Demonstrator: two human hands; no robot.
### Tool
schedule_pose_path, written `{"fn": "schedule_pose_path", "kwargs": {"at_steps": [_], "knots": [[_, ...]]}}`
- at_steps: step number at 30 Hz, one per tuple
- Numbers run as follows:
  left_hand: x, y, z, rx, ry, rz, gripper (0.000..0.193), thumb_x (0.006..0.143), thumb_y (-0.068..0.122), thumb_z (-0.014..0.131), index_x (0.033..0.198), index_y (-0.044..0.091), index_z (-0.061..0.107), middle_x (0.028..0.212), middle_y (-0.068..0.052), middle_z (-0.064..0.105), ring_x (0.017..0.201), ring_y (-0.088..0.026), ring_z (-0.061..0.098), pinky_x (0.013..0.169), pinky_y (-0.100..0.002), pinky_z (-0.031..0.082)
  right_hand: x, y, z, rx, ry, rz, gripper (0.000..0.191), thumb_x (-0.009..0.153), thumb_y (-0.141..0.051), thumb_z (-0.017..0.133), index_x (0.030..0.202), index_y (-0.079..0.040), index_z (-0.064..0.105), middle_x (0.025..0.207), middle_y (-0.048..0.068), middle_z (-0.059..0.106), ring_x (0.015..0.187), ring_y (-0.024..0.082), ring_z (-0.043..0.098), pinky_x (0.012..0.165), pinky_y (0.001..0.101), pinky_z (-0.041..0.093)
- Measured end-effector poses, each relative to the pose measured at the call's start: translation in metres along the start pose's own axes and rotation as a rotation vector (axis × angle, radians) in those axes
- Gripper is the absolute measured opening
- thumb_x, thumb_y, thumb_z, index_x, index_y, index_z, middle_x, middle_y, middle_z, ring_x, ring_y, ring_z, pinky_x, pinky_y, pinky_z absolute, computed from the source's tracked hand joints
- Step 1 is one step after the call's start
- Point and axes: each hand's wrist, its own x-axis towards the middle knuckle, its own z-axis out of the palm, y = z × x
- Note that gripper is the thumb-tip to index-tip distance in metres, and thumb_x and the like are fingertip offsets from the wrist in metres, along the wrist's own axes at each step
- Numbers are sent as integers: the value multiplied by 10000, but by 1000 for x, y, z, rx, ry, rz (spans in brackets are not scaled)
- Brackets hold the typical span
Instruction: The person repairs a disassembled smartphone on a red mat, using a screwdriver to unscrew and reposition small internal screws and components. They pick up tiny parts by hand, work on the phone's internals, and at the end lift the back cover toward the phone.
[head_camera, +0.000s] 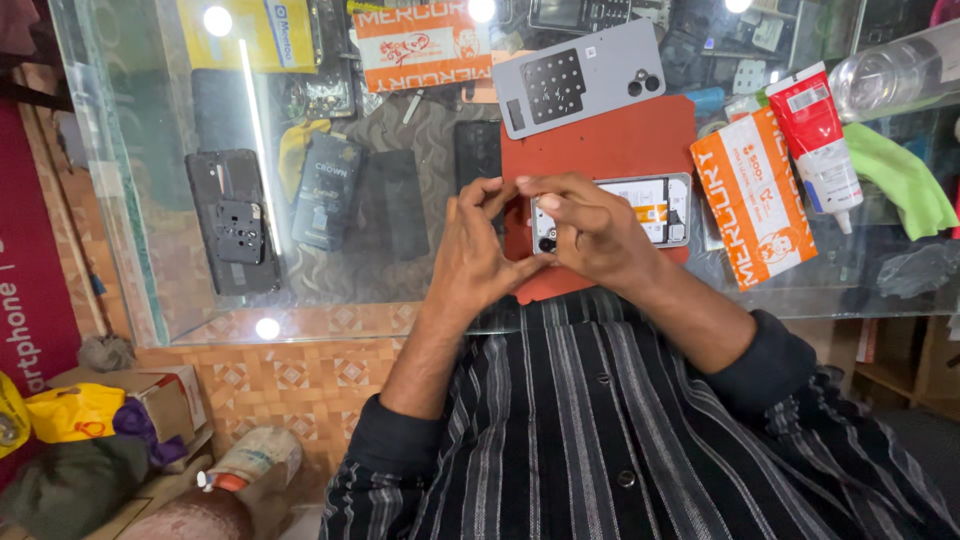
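While my left hand (478, 250) and right hand (583, 225) pinch the opened phone (640, 208), a grey back cover (578, 77) lies at twelve o'clock on the red mat (610, 145).

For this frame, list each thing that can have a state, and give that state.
Phone: back cover off, insides showing, lying on the red mat.
Grey back cover: detached, lying on the mat's far edge.
Glue tube: capped, lying flat.
Left hand: fingers at the phone's end.
Right hand: fingers on the phone.

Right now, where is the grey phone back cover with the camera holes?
In the head view, the grey back cover lies at the far edge of the red mat on the glass counter, beyond both hands, left of the red-and-white tube.
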Motion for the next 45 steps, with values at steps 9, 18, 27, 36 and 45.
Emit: {"fn": "schedule_pose_path", "kwargs": {"at_steps": [9,18,27,36,45], "knots": [[0,-1,0,49,33,77,1055,655,303,990,1355,-3,261,1415,-116,583,1268,-380,511,1081,-476,405,-3,2,3,-62,-11,23,873,930,172,731,1519,-287,280,1102,157,613,999,329,745,763,386,648],[-1,1,-1,64,27,67,1082,651,366,1000,1400,16,302,1422,-104,550,1254,-375,511,1079,-469,430,9,-4,0,-110,45,-49,901,914,134,784,1518,-255,241,1112,156,621,945,334,720,740,369,622],[1,4,-4,32,40,100,1024,677,363,978,1366,12,306,1424,-90,591,1271,-361,520,1091,-463,408,2,1,3,-111,50,-31,894,931,131,804,1522,-262,261,1147,142,622,946,329,724,737,372,627],[0,1,-1,-9,65,144,1054,686,331,1004,1365,3,268,1441,-94,603,1279,-349,537,1090,-454,420,-11,4,7,-101,52,-29,880,945,131,796,1511,-263,249,1230,131,601,1005,336,737,817,398,655],[2,3,-4,33,17,122,1057,648,267,993,1377,-1,274,1457,-111,597,1263,-368,529,1074,-472,399,-10,2,11,-169,40,-46,872,913,130,792,1503,-247,272,1251,154,603,994,342,714,767,416,632]]}}
